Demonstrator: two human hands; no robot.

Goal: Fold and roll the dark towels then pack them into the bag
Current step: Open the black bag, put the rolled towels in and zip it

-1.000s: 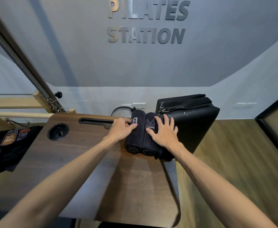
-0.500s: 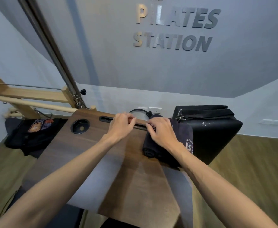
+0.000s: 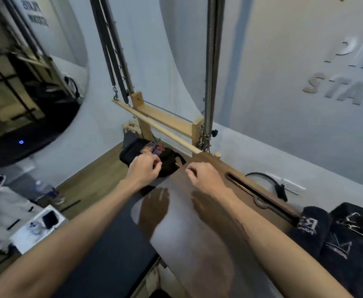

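Over at the far left end of the wooden tray table, both hands hang with fingers loosely curled and nothing held in them. The left hand sits just past the table's left edge, over a black bag with a coloured patch that lies on the floor at about eleven o'clock from the table's middle; whether the fingertips touch the bag cannot be told. The right hand hovers over the table's far left corner, just beside the near end of the long slot cut in the tabletop, and casts a dark reflection on the glossy surface below it.

Rolled dark towels lie well apart from both hands, at about four o'clock from the right hand. One rolled towel with white lettering on its end rests at the table's right end, and a second towel with a white printed logo lies touching it on its right side. Beyond them, at the frame's right edge, sits a black case with a metal clip.

Wooden bars and metal springs of a pilates frame stand at twelve o'clock behind the hands.
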